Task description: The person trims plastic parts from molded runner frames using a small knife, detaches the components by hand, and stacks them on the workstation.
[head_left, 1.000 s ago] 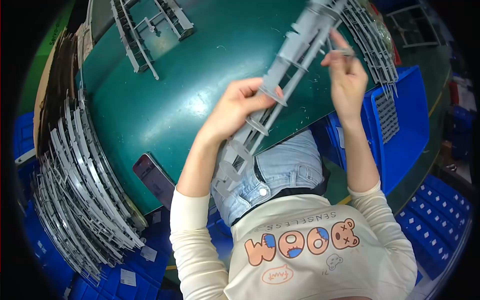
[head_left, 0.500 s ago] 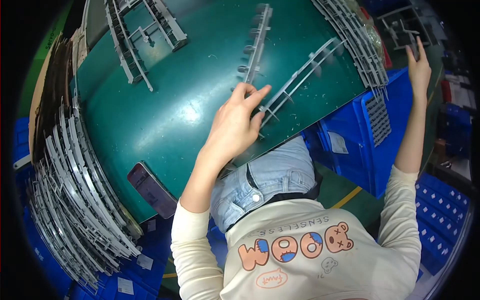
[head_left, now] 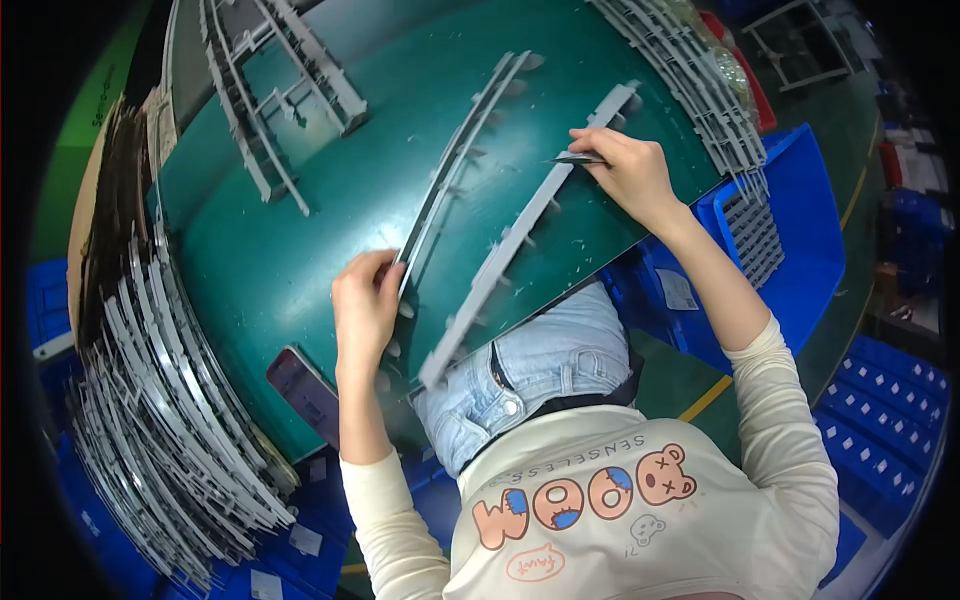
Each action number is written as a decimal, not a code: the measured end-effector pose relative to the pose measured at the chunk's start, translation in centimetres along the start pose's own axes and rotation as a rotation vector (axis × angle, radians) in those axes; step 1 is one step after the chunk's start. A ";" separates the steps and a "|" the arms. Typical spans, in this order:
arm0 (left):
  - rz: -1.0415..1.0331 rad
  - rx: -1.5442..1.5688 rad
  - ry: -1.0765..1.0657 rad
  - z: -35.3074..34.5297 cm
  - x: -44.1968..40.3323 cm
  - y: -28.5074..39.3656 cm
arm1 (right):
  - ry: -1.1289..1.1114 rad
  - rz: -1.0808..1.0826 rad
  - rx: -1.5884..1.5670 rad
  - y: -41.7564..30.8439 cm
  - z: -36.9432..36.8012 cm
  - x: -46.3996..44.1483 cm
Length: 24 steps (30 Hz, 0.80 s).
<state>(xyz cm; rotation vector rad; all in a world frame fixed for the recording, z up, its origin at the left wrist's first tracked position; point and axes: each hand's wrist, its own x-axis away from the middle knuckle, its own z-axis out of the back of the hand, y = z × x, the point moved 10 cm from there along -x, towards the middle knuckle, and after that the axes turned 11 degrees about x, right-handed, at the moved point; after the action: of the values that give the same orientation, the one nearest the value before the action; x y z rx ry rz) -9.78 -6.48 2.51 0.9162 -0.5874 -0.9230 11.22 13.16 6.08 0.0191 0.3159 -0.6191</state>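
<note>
My left hand (head_left: 364,305) pinches the lower end of a long, narrow grey plastic strip (head_left: 450,178) with small tabs along one side. The strip slants up and away across the green table. My right hand (head_left: 635,178) is closed on a thin, dark pointed tool (head_left: 580,158), its tip toward the left; the exact kind is unclear. This tool lies over a second grey strip (head_left: 505,250), wider and flat-faced, which runs diagonally from near my waist to the upper right. Whether the tool touches that strip, I cannot tell.
A grey frame-like part (head_left: 285,105) lies at the table's far left. Stacked grey strips (head_left: 180,400) line the left edge, with more strips (head_left: 690,90) at the right. A phone (head_left: 303,392) rests near the front left. A blue bin (head_left: 800,230) stands beyond the right edge.
My right hand has come back from the far right to over the table, now with a pointed tool. My left hand has moved left and down; both strips are turned and spread apart.
</note>
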 end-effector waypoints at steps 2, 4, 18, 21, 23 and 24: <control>0.118 0.198 -0.010 -0.1 0.4 -2.2 | 0.141 -0.045 -0.264 0.8 2.9 -0.4; 0.230 0.397 -0.045 -0.9 0.0 -2.9 | 0.095 -0.138 -0.477 0.6 5.6 -1.1; 0.386 1.357 -0.112 -6.2 -2.4 5.6 | -0.389 -0.688 -1.769 -9.1 0.1 -0.2; 0.391 1.380 -0.113 -6.0 -2.3 5.6 | -0.386 -0.702 -1.770 -9.1 -0.1 -0.4; 0.382 1.402 -0.118 -5.9 -2.4 5.4 | -0.398 -0.707 -1.763 -9.1 -0.3 -0.5; 0.381 1.402 -0.121 -6.0 -2.4 5.3 | -0.394 -0.707 -1.763 -9.1 -0.4 -0.6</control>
<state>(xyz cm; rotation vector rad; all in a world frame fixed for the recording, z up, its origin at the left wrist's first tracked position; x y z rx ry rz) -4.21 -0.40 3.91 1.8808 -1.5180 -0.0904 5.46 6.14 6.60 -1.9494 0.3922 -0.8311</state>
